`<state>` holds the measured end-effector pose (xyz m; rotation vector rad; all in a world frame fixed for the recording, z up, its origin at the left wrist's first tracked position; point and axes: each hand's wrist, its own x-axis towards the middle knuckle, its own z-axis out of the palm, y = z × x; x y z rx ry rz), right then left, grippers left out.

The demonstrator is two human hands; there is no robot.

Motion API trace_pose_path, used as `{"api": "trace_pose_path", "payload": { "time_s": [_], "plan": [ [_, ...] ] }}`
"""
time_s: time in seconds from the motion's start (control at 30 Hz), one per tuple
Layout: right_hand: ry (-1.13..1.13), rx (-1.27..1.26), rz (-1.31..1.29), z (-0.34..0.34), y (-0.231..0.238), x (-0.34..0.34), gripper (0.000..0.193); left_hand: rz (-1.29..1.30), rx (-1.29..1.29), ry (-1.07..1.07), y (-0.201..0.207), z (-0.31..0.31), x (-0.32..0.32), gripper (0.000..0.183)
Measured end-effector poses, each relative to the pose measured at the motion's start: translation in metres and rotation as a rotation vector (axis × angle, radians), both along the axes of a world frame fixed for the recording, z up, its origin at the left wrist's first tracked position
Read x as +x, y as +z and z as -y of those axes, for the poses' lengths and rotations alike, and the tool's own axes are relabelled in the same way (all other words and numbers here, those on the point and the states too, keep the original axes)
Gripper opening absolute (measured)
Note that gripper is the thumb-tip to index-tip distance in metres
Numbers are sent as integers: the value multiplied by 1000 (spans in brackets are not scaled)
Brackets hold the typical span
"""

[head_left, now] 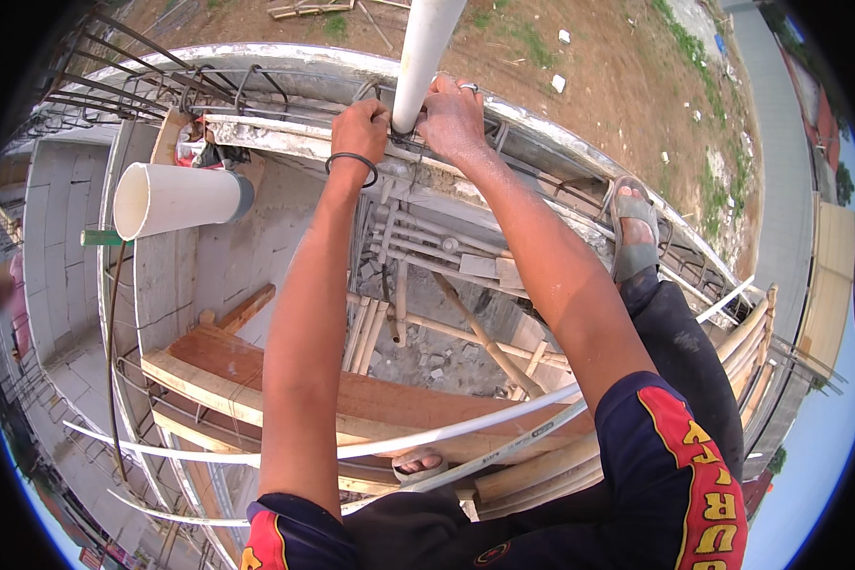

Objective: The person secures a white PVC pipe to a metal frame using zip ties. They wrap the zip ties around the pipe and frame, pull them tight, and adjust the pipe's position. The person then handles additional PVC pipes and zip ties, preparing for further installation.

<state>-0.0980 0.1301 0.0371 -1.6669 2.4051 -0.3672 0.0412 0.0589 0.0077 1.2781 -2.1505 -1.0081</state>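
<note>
A white plastic pipe (422, 66) rises from the top of a concrete wall (418, 176), between my two hands. My left hand (359, 131) is closed low on the pipe's left side, next to a bent steel bar; whatever its fingers pinch is hidden. On the pipe's right side, my right hand (452, 120) is curled close against it. A ring (469, 87) shows on one of its fingers, and the fingertips are partly concealed, so I cannot tell what they grip. A dark band (351, 163) circles my left wrist.
A wide white pipe (173, 201) stands at the left. Rebar (128, 81) sticks out at the far left. Below are wooden boards (370, 399), a curved white conduit (446, 437) and a deep opening with rubble (446, 356). My sandalled foot (634, 228) rests on the wall.
</note>
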Motion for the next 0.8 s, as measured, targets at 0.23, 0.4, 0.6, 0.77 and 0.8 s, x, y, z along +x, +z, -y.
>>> {"api": "trace_pose_path", "payload": {
  "time_s": [0.23,0.4,0.6,0.77,0.8],
  "plan": [
    [-17,84,2,5,2,-3,10,48,26,-136,4,7,6,21],
    [-305,21,265,-20,14,-7,20,144,188,-295,22,10,13,43],
    [-32,268,202,-22,-19,-15,26,31,-64,-253,-2,-5,7,39],
    [-309,266,1066,-16,-31,-21,24,28,-10,-309,-4,3,12,35],
    [-308,266,1115,-16,-35,-24,24,25,-7,-314,-3,3,12,34]
  ]
}}
